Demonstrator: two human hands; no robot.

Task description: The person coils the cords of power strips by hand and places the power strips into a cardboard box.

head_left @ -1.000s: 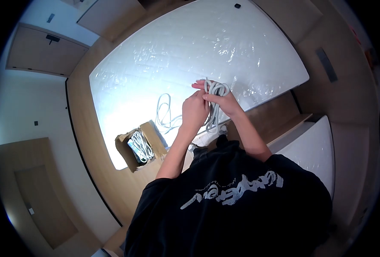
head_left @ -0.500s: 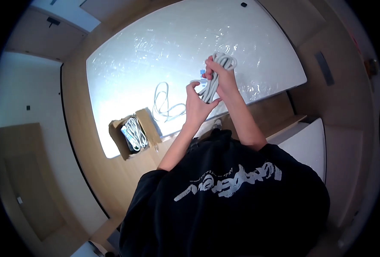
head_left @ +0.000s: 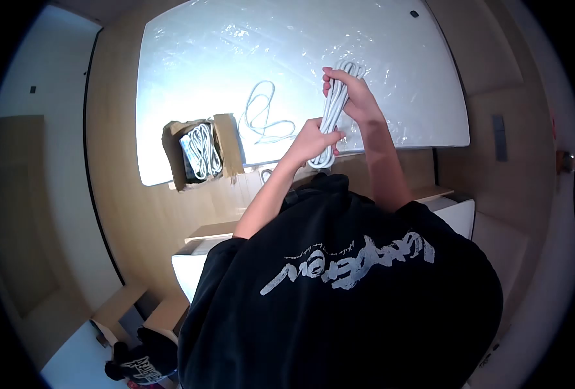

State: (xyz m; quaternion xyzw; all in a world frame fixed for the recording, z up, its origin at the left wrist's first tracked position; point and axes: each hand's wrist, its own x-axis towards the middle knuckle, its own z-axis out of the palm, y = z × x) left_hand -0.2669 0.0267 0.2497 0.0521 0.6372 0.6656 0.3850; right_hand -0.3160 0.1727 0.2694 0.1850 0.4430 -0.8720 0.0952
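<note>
A folded bundle of white cable (head_left: 334, 111) hangs stretched between my hands, near the front edge of the plastic-covered mattress (head_left: 407, 107). My right hand (head_left: 354, 92) is closed around its upper part, with loops sticking out above the fist. Lower down, my left hand (head_left: 316, 139) wraps around the bundle, thumb across it, and the bottom loops show below. To the left, a loose length of white cable (head_left: 259, 122) lies on the mattress in open loops.
An open cardboard box (head_left: 231, 144) with a coiled white cable (head_left: 203, 152) inside stands at the mattress's left front edge. A small dark object (head_left: 414, 13) lies at the far right corner. Dark clothing (head_left: 141, 363) is at the lower left.
The view has shifted, so the box and loose cable sit higher. My left hand has closed round the lower part of the bundle, which is now drawn out longer and straighter.
</note>
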